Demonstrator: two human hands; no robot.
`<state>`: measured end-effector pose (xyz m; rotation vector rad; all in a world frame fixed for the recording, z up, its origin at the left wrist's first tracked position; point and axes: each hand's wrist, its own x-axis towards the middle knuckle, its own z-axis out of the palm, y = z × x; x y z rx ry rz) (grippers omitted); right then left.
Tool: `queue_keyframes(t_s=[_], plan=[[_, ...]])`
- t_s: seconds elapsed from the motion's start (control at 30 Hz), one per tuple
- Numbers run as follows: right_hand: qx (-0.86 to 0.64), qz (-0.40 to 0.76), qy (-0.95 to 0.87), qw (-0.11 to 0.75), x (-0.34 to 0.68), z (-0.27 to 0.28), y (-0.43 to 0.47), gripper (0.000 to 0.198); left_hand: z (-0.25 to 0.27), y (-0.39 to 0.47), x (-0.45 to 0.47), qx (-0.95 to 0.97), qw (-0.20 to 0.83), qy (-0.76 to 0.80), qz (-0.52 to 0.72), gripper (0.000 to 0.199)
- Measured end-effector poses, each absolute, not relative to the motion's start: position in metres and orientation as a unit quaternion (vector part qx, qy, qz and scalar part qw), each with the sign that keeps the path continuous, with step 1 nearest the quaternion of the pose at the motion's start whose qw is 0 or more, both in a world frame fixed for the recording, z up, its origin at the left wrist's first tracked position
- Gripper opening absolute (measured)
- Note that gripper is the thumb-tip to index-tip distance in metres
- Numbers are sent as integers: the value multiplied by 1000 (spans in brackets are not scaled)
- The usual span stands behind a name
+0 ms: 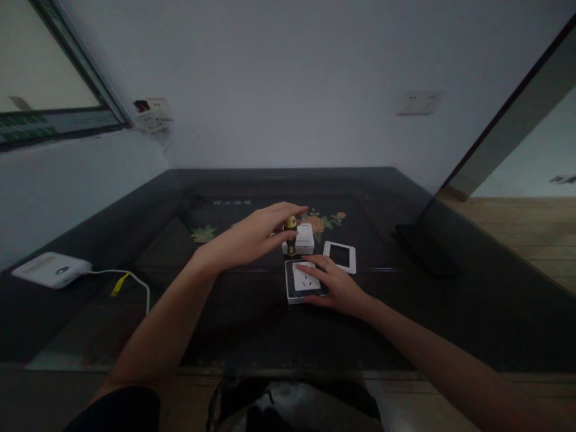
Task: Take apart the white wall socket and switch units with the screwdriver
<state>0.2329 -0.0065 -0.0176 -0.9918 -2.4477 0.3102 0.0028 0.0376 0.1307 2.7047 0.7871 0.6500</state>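
LEFT HAND: grasps screwdriver upright, apparently aligning tip with socket's far edge | RIGHT HAND: clasps socket, likely for steadiness | COVER FRAME: lies off socket, beside right hand

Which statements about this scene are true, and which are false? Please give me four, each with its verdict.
1. The left hand holds a yellow-and-black tool. True.
2. The right hand is on the wall. False: it rests on a socket unit on the dark table.
3. A white frame lies to the right of the socket unit. True.
4. The white device at the far left has no cable. False: a white cable runs from it.
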Motion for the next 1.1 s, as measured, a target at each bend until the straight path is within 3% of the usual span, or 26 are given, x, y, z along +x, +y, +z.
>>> queue_keyframes(t_s=[0.1,0.27,0.37,0.57,0.87,1.1], plan=[[-362,113,-893,241,234,-19,-6,66,135,37,-4,932,168,248,204,47],[-362,115,-893,241,234,-21,-7,67,136,36,4,908,142,307,246,20],[-361,115,-894,240,234,-20,-7,68,135,37,6,910,126,309,244,15],[-360,110,-894,242,233,-20,-7,66,137,36,-3,928,167,263,206,45],[-353,108,-896,246,235,-25,-5,67,133,37,4,924,104,293,225,18],[-353,114,-893,255,235,-27,-4,67,139,33,-7,924,192,264,200,43]])
